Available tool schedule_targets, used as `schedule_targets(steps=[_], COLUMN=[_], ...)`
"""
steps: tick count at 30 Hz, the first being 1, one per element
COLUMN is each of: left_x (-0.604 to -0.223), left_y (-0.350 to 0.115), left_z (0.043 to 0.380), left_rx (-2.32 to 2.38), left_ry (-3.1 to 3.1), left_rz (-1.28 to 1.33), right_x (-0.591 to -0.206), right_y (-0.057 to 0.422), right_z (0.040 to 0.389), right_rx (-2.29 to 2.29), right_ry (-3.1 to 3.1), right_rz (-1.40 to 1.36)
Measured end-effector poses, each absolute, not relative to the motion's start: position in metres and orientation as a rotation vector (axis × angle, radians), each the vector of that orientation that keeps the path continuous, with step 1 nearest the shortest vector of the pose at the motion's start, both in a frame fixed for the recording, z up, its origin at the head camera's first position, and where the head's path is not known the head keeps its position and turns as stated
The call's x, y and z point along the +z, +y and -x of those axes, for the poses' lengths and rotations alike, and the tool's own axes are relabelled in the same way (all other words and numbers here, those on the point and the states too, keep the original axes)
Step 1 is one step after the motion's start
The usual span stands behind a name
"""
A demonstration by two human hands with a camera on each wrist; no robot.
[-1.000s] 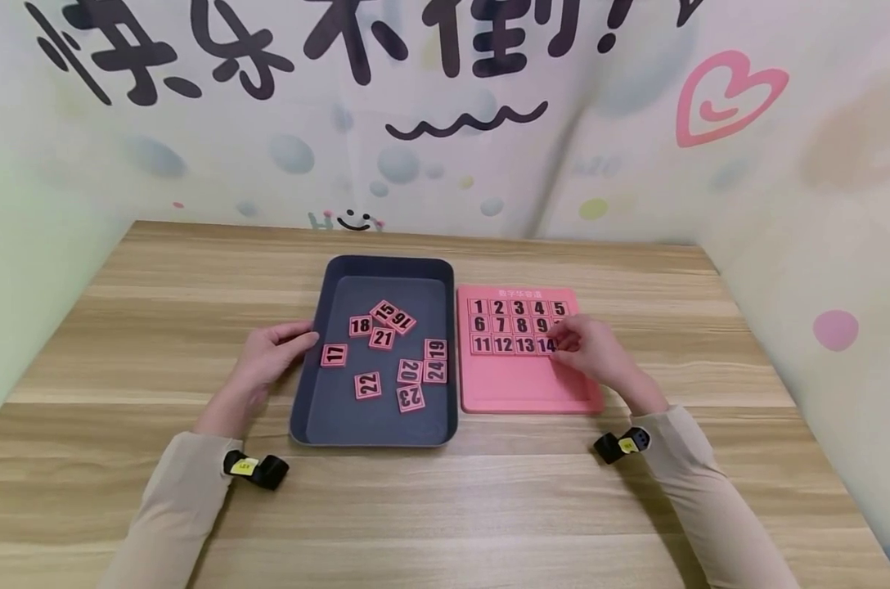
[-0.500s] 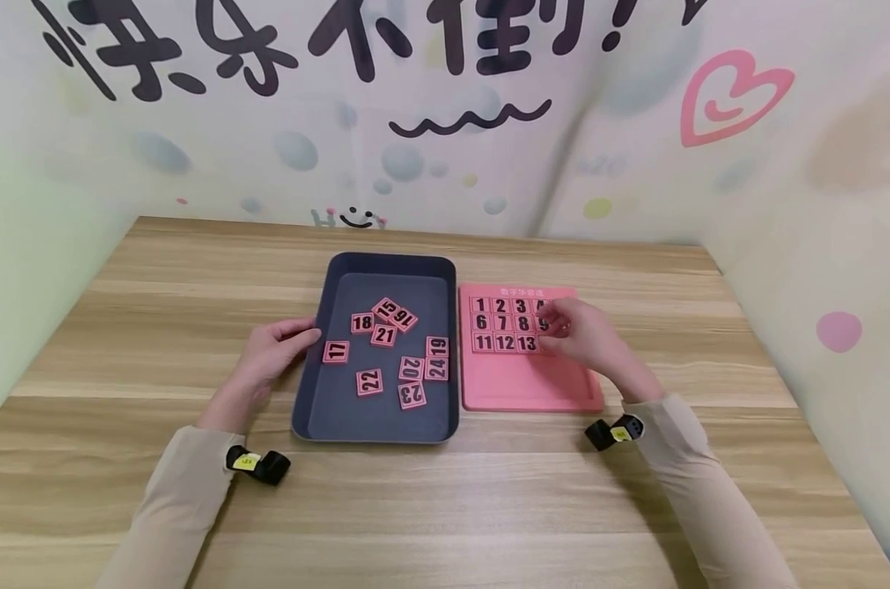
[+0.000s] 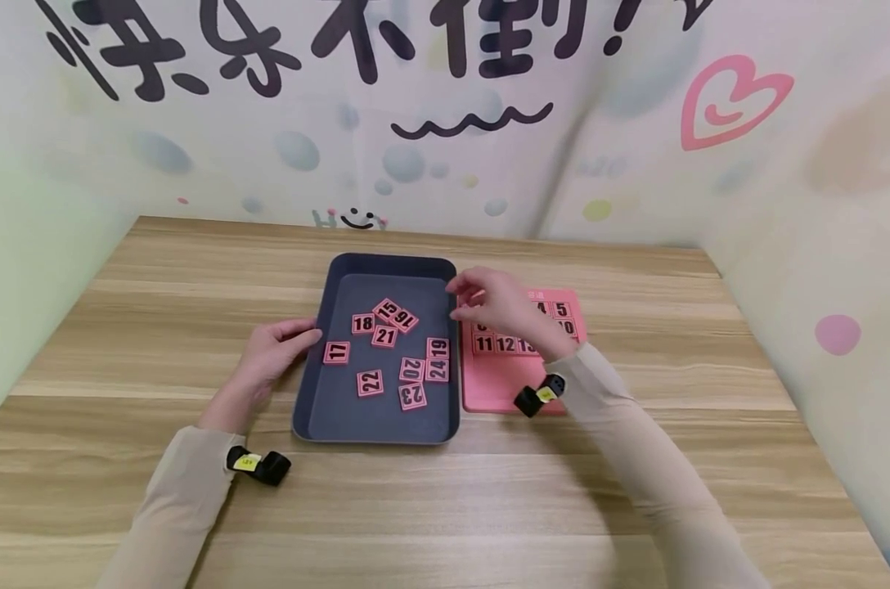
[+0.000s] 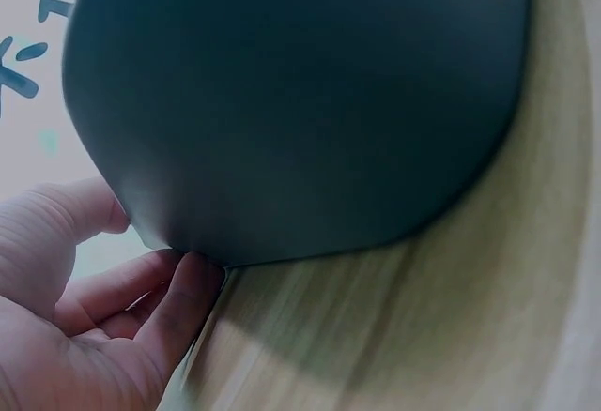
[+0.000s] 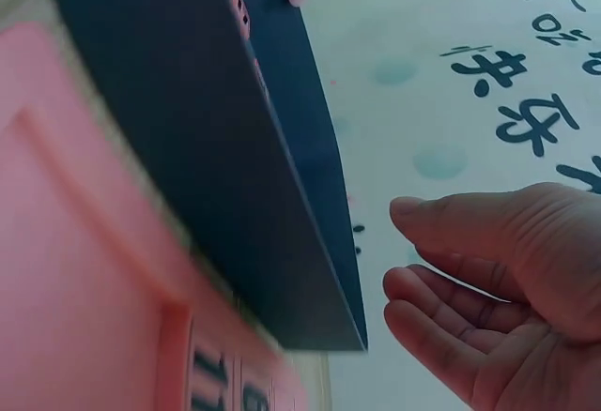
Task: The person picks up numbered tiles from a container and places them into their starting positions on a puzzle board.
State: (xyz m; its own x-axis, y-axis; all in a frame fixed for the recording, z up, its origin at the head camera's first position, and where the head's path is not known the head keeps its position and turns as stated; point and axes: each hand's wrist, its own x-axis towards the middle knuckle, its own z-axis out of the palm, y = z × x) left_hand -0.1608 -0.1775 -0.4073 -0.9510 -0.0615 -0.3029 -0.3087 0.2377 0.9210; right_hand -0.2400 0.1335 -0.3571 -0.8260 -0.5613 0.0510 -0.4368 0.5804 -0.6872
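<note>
My left hand holds the left rim of the dark grey tray, its thumb at the rim and its fingers against the outer wall in the left wrist view. Loose pink number tiles lie in the tray, among them tile 15, tile 21 and tile 17. My right hand hovers at the tray's right rim with nothing between its bent fingers. Under that hand and forearm, the pink number board is partly hidden. Its upper rows hold tiles in order; the lower part shows bare pink.
Tray and board stand side by side on a wooden table. A patterned wall hanging rises behind the table. Each sleeve carries a black wrist camera, the left camera near the tray and the right camera above the board.
My right hand has moved left from tile 14 on the board to the tray's right rim. Left hand, tray and loose tiles have stayed in place.
</note>
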Motion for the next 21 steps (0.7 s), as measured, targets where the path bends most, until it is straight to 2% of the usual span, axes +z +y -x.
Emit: schedule_targets(steps=[11, 21], left_x=[-0.406, -0.406], left_y=[-0.178, -0.178], left_z=[0.16, 0.16], left_rx=[1.797, 1.794], left_ry=[2.3, 2.3], left_rz=[0.326, 0.34], right_x=[-0.351, -0.369], right_y=[0.074, 0.043], right_z=[0.266, 0.287], right_rx=[-1.147, -1.212], right_ry=[2.428, 2.28], right_rz=[0.776, 0.694])
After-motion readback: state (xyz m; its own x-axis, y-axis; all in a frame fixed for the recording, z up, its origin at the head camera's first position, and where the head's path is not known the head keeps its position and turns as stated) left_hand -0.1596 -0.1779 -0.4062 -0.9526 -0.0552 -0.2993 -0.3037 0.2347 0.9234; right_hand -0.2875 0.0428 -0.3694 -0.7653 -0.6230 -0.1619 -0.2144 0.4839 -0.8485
